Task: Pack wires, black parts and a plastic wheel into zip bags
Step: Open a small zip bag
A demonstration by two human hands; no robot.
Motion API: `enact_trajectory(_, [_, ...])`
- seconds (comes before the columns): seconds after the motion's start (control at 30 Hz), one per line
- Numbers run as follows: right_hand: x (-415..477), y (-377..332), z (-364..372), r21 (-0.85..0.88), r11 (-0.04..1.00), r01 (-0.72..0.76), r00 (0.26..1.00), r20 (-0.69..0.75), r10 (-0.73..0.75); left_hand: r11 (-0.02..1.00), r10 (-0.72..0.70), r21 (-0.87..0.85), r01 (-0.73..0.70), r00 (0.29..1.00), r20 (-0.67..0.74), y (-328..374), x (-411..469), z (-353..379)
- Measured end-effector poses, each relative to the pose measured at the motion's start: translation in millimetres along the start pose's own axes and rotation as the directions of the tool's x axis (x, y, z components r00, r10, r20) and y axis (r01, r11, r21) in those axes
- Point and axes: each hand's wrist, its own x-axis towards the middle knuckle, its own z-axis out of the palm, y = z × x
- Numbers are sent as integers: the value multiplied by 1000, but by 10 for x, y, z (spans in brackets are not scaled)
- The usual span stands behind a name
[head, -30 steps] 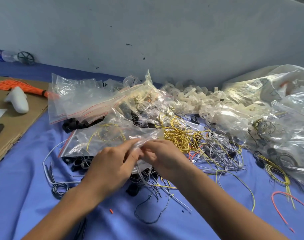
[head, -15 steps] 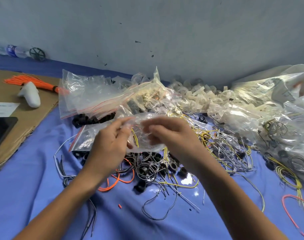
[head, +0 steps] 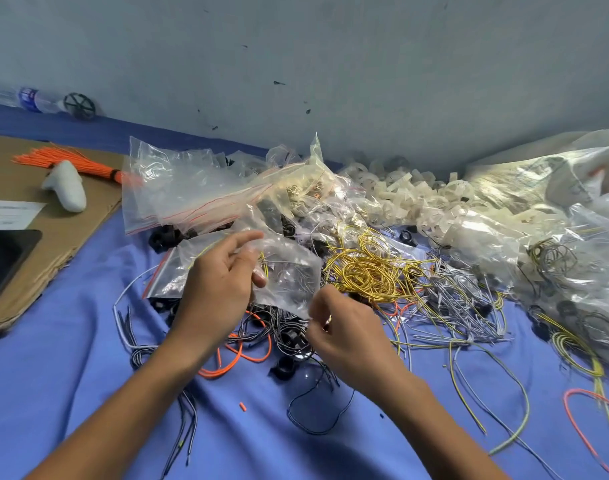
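My left hand (head: 220,289) holds a small clear zip bag (head: 289,275) above the blue cloth, thumb and fingers on its left part. My right hand (head: 344,330) pinches the bag's lower right corner. The bag has thin wires inside. Under the hands lie black parts (head: 285,365), black and grey wires and an orange wire loop (head: 240,355). A tangle of yellow wires (head: 368,271) lies just right of the bag. White plastic wheels (head: 420,199) are heaped at the back by the wall.
A pile of clear zip bags (head: 192,192) lies behind the hands, filled bags (head: 555,244) at right. Cardboard (head: 71,216) at left carries an orange wire bundle (head: 71,161), a white controller (head: 67,188) and a dark tablet (head: 5,258). A black wheel (head: 79,105) stands by the wall.
My right hand has dropped from the bag's top edge to its lower right corner. The left hand has stayed on the bag, which now hangs more spread out.
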Motion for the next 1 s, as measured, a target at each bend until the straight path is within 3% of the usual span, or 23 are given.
enact_trajectory(0.03, [-18, 11, -11, 15, 999, 37, 999, 0, -37, 1000, 0, -12, -1, 1000, -29, 10, 17, -21])
enact_trajectory(0.1, [-61, 35, -19, -29, 995, 91, 982, 171, -84, 999, -15, -53, 11, 997, -69, 23, 55, -54])
enact_trajectory(0.13, [-85, 46, -14, -93, 990, 102, 959, 274, -73, 997, -25, -72, 19, 997, -78, 31, 65, -60])
enact_trajectory(0.2, [-105, 78, 0, -218, 967, 128, 936, 349, -45, 995, -36, -95, 28, 996, -80, 45, 63, -55])
enact_trajectory(0.33, [-97, 78, 4, -282, 943, 177, 958, 271, -99, 994, -20, -110, 14, 998, -57, 73, 31, -33])
enact_trajectory(0.4, [-100, 107, -22, -225, 959, 170, 971, 207, -123, 994, -19, -112, 14, 999, -47, 70, 29, -33])
enact_trajectory(0.5, [-84, 152, -120, -38, 990, 138, 989, 57, -136, 995, -10, -97, 6, 999, -42, 50, 40, -39])
enact_trajectory(0.6, [-70, 188, -257, 270, 962, 37, 997, -74, -17, 996, 7, -91, -11, 999, -36, 41, 41, -43])
enact_trajectory(0.8, [-92, 273, -483, 775, 631, -39, 912, -231, 340, 997, 9, -78, -12, 1000, -27, 4, 45, -61])
enact_trajectory(0.9, [-62, 291, -602, 922, 386, -26, 831, -194, 521, 998, 11, -58, -12, 1000, -17, -4, 32, -37])
enact_trajectory(1.0, [-10, 248, -669, 990, 143, 4, 821, -85, 565, 1000, 11, 14, -11, 1000, 11, -2, 3, 2])
